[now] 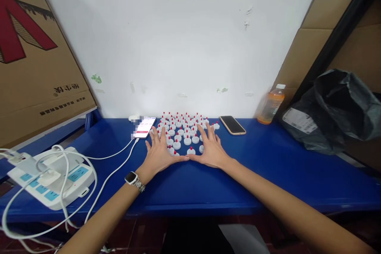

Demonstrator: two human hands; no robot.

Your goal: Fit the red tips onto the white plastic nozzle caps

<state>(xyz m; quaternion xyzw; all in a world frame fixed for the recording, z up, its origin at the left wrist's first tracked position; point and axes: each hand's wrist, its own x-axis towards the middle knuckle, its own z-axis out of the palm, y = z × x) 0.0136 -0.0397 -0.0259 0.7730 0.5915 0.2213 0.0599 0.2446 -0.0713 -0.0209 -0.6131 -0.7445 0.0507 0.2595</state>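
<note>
Several white round caps with red tips [187, 141] stand upright in a cluster on the blue table [190, 186], reaching back to the wall. My left hand [159, 152] lies around the near left side of the cluster, fingers spread and thumb stretched inward. Mirroring it on the near right side is my right hand [211, 149], also with spread fingers. The two thumb tips meet in front of a cap [191, 151] at the near edge. Neither hand grips a cap; some caps are partly hidden behind the fingers.
A lit phone [145, 127] on a cable lies left of the caps, a dark-screened phone [233, 125] to the right. Farther right are an orange drink bottle [271, 104] and a black plastic bag [336, 111]. A white power strip [53, 178] with looping cables sits at left.
</note>
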